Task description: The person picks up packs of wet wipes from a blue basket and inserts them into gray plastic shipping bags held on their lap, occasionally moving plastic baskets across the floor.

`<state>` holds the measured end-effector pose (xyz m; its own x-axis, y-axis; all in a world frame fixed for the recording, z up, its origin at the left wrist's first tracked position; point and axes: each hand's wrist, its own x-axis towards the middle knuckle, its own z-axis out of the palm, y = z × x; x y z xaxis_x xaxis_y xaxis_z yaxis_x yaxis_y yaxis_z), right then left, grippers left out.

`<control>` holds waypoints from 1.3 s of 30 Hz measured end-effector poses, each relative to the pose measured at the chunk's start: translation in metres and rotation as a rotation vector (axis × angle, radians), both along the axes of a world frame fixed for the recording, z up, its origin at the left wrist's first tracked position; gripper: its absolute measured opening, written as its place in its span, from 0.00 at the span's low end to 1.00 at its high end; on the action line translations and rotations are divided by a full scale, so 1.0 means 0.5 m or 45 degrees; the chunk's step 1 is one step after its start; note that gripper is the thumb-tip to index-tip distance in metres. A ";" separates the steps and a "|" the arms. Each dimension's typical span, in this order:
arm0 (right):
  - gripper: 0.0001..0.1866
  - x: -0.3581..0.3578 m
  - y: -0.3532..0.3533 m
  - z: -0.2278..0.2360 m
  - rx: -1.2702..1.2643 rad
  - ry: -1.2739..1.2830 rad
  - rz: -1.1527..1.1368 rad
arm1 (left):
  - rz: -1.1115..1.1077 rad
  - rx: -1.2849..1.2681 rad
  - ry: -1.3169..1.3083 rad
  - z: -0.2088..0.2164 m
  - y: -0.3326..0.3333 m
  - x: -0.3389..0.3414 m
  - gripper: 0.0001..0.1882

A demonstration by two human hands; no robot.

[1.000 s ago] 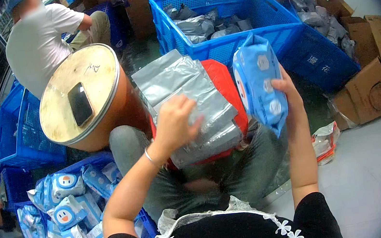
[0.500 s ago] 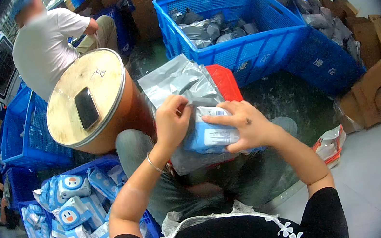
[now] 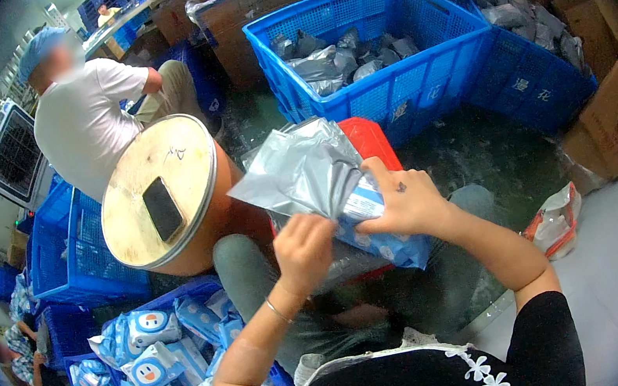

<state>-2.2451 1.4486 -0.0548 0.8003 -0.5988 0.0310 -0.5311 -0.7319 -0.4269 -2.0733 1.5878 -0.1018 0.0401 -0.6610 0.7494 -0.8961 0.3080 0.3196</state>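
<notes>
In front of my knees a blue and white soft pack, like a pack of wipes (image 3: 392, 247), lies partly under the mouth of a grey plastic mailing bag (image 3: 304, 168). My left hand (image 3: 305, 250) is closed, its fingers pinching the near edge of the bag. Around the right side of the pack my right hand (image 3: 405, 199) is wrapped, thumb on top, fingers at its far side. How far the pack reaches inside the bag is hidden. More grey bags lie beneath, on a red stool or box (image 3: 370, 143).
A wooden-topped drum (image 3: 154, 155) with a phone (image 3: 163, 208) stands at left. A blue crate (image 3: 389, 91) of grey parcels is ahead. Lower left, a crate holds several blue packs (image 3: 156, 368). Cardboard (image 3: 607, 119) leans at right. A person (image 3: 86, 98) sits at far left.
My left hand has come nearer, drawing the grey bag's edge over the pack's upper left part. The pack has turned and its lower end now points right. The whole view has shifted slightly.
</notes>
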 end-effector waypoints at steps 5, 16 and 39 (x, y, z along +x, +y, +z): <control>0.46 0.006 0.031 -0.004 -0.126 -0.062 0.069 | 0.105 0.104 -0.096 -0.073 0.028 -0.009 0.11; 0.46 0.005 0.042 0.056 0.223 -1.012 -0.035 | 0.181 0.538 0.620 -0.008 0.000 -0.051 0.08; 0.39 0.055 -0.005 -0.065 0.156 -0.085 -0.322 | -0.384 1.355 1.885 -0.068 0.015 -0.028 0.13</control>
